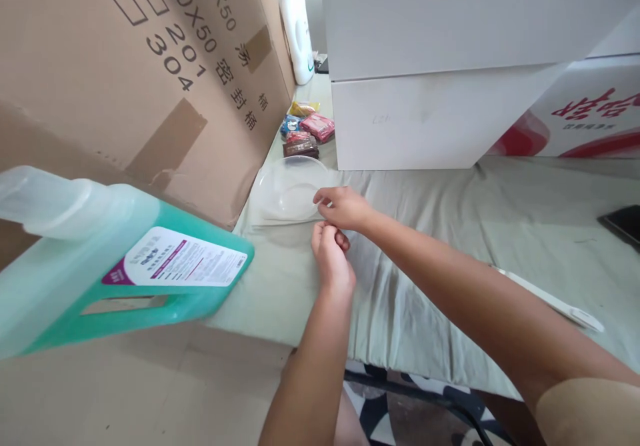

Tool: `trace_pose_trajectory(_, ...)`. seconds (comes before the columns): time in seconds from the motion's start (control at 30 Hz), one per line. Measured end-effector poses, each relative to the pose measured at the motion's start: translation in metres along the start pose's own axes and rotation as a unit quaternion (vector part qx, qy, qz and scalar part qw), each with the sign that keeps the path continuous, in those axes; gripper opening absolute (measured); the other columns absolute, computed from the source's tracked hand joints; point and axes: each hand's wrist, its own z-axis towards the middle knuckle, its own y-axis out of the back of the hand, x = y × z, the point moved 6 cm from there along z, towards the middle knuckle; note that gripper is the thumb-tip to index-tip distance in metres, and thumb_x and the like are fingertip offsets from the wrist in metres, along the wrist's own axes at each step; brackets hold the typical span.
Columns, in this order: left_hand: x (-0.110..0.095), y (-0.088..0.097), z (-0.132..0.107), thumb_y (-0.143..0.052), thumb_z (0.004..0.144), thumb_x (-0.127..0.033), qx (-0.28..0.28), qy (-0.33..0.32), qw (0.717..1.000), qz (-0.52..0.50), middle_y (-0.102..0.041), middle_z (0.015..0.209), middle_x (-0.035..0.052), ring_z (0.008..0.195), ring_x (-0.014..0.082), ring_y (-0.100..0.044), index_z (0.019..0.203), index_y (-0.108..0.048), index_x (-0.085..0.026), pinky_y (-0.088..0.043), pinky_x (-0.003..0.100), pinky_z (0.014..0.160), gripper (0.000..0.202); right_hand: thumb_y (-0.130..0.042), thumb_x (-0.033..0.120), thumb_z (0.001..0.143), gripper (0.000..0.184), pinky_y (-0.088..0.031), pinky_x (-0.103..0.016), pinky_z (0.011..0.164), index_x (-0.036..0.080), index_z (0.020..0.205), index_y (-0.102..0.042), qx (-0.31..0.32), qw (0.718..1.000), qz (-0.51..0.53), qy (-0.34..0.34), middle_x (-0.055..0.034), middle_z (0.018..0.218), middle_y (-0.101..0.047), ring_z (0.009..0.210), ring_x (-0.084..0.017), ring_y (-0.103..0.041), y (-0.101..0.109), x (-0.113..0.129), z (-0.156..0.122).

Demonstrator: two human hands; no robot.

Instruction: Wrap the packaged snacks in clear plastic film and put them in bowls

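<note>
My left hand [331, 254] and my right hand [341, 207] meet over a pale green cloth [450, 233], just in front of a clear plastic plate [290, 189]. Both hands have their fingers curled and pinched together at the plate's near edge. What they pinch is too small to make out. The plate lies flat on a thin clear sheet. Behind it sit several small snack packets [306, 133].
A large cardboard box [140, 73] fills the left. A teal detergent jug [100, 266] lies tilted at near left. White boxes [430, 66] stand behind the hands, a white bottle [297, 26] farther back. A dark device [623, 223] and a white strip [550, 299] lie right.
</note>
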Motion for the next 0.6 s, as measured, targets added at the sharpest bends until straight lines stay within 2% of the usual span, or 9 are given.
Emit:
trace_pose_trajectory(0.07, 0.002, -0.003, -0.003, -0.054, 0.066, -0.019, 0.019, -0.003, 1.0, 0.012, -0.033, 0.052, -0.0099, 0.048, 0.0064, -0.033, 0.069, -0.043, -0.022, -0.026, 0.022, 0.052, 0.012, -0.053, 0.02, 0.09, 0.034, -0.053, -0.032, 0.089, 0.024, 0.117, -0.073, -0.029, 0.999, 0.008, -0.012, -0.0049, 0.112, -0.079, 0.098, -0.021, -0.074, 0.007, -0.01, -0.014)
trace_pose_trajectory(0.13, 0.008, -0.007, -0.008, -0.054, 0.066, -0.02, 0.042, -0.007, 0.999, 0.034, -0.034, 0.05, -0.01, 0.047, 0.0073, -0.034, 0.072, -0.046, -0.022, -0.026, 0.022, 0.052, 0.01, -0.052, 0.022, 0.091, 0.032, -0.053, -0.034, 0.088, 0.024, 0.116, -0.072, -0.073, 0.997, 0.013, -0.037, -0.0056, 0.108, -0.079, 0.095, -0.022, -0.075, 0.021, -0.029, -0.041)
trace_pose_trajectory(0.27, 0.026, -0.023, -0.023, -0.053, 0.07, -0.018, 0.091, -0.015, 0.992, 0.09, -0.035, 0.049, -0.0093, 0.047, 0.0081, -0.035, 0.071, -0.047, -0.022, -0.027, 0.022, 0.052, 0.007, -0.058, 0.027, 0.086, 0.028, -0.054, -0.039, 0.082, 0.024, 0.109, -0.074, -0.196, 0.971, 0.033, -0.13, -0.0067, 0.098, -0.079, 0.085, -0.025, -0.075, 0.057, -0.087, -0.124)
trace_pose_trajectory(0.33, 0.038, -0.034, -0.031, -0.052, 0.072, -0.017, 0.118, -0.016, 0.986, 0.115, -0.037, 0.049, -0.0086, 0.047, 0.0082, -0.036, 0.071, -0.048, -0.022, -0.028, 0.022, 0.052, 0.007, -0.06, 0.03, 0.084, 0.036, -0.055, -0.038, 0.074, 0.025, 0.116, -0.073, -0.239, 0.954, 0.071, -0.168, -0.0083, 0.106, -0.078, 0.082, -0.025, -0.075, 0.067, -0.115, -0.17)
trace_pose_trajectory(0.4, 0.051, -0.047, -0.04, -0.053, 0.072, -0.016, 0.149, -0.017, 0.979, 0.138, -0.039, 0.049, -0.0082, 0.048, 0.0084, -0.038, 0.071, -0.05, -0.022, -0.028, 0.022, 0.052, 0.007, -0.063, 0.036, 0.081, 0.054, -0.055, -0.038, 0.067, 0.029, 0.135, -0.066, -0.274, 0.934, 0.117, -0.197, -0.01, 0.121, -0.076, 0.082, -0.026, -0.076, 0.07, -0.136, -0.212)
trace_pose_trajectory(0.47, 0.063, -0.057, -0.048, -0.054, 0.071, -0.017, 0.174, -0.018, 0.971, 0.165, -0.041, 0.049, -0.0083, 0.047, 0.0087, -0.038, 0.072, -0.05, -0.022, -0.029, 0.021, 0.051, 0.007, -0.066, 0.041, 0.079, 0.068, -0.054, -0.037, 0.062, 0.03, 0.146, -0.057, -0.297, 0.912, 0.173, -0.223, -0.0112, 0.126, -0.074, 0.077, -0.024, -0.076, 0.067, -0.149, -0.245)
trace_pose_trajectory(0.53, 0.072, -0.064, -0.056, -0.057, 0.071, -0.018, 0.193, -0.022, 0.96, 0.201, -0.043, 0.049, -0.0086, 0.047, 0.0088, -0.039, 0.073, -0.051, -0.022, -0.029, 0.021, 0.05, 0.007, -0.066, 0.045, 0.08, 0.064, -0.053, -0.035, 0.058, 0.027, 0.141, -0.059, -0.313, 0.886, 0.249, -0.235, -0.0105, 0.115, -0.075, 0.068, -0.021, -0.073, 0.062, -0.154, -0.267)
trace_pose_trajectory(0.6, 0.078, -0.068, -0.065, -0.06, 0.072, -0.02, 0.216, -0.043, 0.944, 0.245, -0.045, 0.049, -0.0085, 0.047, 0.0091, -0.042, 0.075, -0.054, -0.022, -0.031, 0.022, 0.05, 0.007, -0.066, 0.047, 0.08, 0.052, -0.052, -0.032, 0.057, 0.022, 0.125, -0.063, -0.342, 0.854, 0.329, -0.215, -0.006, 0.099, -0.073, 0.062, -0.016, -0.069, 0.063, -0.154, -0.279)
